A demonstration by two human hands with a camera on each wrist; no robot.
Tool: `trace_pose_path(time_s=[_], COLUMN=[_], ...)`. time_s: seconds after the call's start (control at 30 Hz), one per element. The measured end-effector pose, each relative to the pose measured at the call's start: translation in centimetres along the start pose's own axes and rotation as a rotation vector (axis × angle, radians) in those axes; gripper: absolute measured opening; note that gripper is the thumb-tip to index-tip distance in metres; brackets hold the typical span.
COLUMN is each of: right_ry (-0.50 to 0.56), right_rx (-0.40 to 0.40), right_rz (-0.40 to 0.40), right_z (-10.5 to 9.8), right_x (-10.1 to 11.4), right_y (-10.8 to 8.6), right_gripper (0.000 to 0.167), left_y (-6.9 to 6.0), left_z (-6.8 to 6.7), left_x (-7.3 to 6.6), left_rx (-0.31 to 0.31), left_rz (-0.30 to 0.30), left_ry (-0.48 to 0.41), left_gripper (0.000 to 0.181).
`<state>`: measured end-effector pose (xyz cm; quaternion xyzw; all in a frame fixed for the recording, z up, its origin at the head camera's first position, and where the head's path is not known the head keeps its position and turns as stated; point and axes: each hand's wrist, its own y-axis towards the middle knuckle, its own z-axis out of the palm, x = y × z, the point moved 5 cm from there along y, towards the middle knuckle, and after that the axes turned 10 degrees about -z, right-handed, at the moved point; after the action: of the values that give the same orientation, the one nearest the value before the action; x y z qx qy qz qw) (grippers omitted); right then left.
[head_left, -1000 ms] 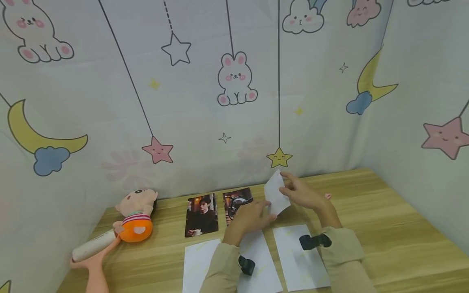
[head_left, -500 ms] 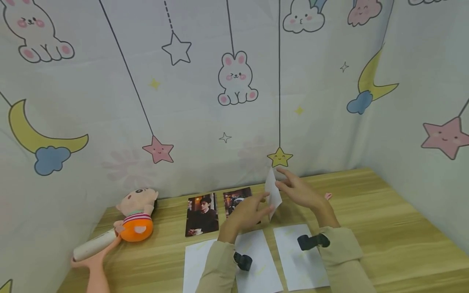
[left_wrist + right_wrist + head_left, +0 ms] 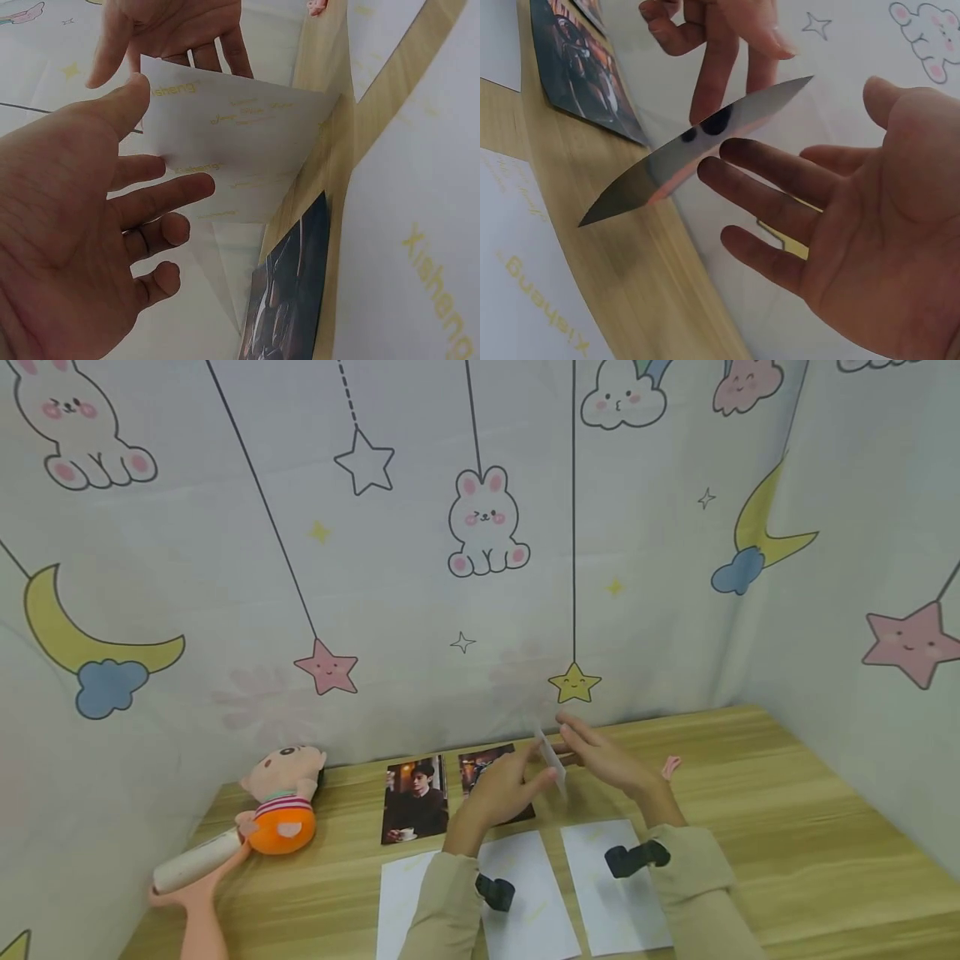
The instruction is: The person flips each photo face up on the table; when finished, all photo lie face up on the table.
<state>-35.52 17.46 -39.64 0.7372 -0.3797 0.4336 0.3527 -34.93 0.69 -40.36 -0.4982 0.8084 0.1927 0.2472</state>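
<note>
A photo print (image 3: 552, 758) stands on edge between my two hands above the table. Its white back with yellow lettering faces my left hand (image 3: 498, 789); in the left wrist view the thumb and fingertips meet that back (image 3: 232, 135) and its edge. On the glossy side, my right hand (image 3: 611, 764) has its fingers extended, and the fingertips lie at or close to the surface (image 3: 682, 154). The right thumb stays off the print. What the glossy face pictures cannot be made out. A motorcycle photo (image 3: 480, 764), partly hidden by my left hand, lies beside a portrait photo (image 3: 408, 814).
Three white sheets, left (image 3: 397, 902), middle (image 3: 528, 893) and right (image 3: 611, 902), lie in front on the wooden table (image 3: 810, 843). At left are a plush doll (image 3: 281, 818) and a lint roller (image 3: 198, 877). A small pink item (image 3: 671, 767) lies right.
The print has turned from showing its white back to nearly edge-on and come down slightly. My right hand has shifted left, and its fingers have gone from the print's edge to its far side.
</note>
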Motion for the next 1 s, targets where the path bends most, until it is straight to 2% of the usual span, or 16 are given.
trace_pose_path(time_s=[0.37, 0.57, 0.67, 0.73, 0.87, 1.0], right_ry=[-0.017, -0.027, -0.015, -0.047, -0.147, -0.205], right_rx=[0.108, 0.135, 0.144, 0.145, 0.142, 0.168], right_rz=[0.004, 0.021, 0.016, 0.032, 0.121, 0.160], right_z=[1.0, 1.5, 1.7, 1.7, 1.5, 1.3], right_x=[-0.8, -0.9, -0.7, -0.8, -1.2, -1.6], right_y=[0.3, 0.1, 0.1, 0.0, -0.4, -0.7], right_gripper=[0.068, 0.066, 0.063, 0.062, 0.065, 0.066], left_y=[-0.3, -0.4, -0.3, -0.3, -0.2, -0.2], left_z=[-1.1, -1.5, -1.5, -1.4, -1.2, -0.7], left_x=[0.6, 1.1, 1.4, 1.4, 1.5, 1.5], left_rx=[0.003, -0.012, -0.016, -0.013, -0.012, 0.009], left_rz=[-0.055, -0.037, -0.038, -0.032, -0.017, -0.030], left_ry=[-0.048, -0.084, -0.078, -0.065, -0.004, 0.056], left_gripper=[0.073, 0.072, 0.069, 0.066, 0.062, 0.061])
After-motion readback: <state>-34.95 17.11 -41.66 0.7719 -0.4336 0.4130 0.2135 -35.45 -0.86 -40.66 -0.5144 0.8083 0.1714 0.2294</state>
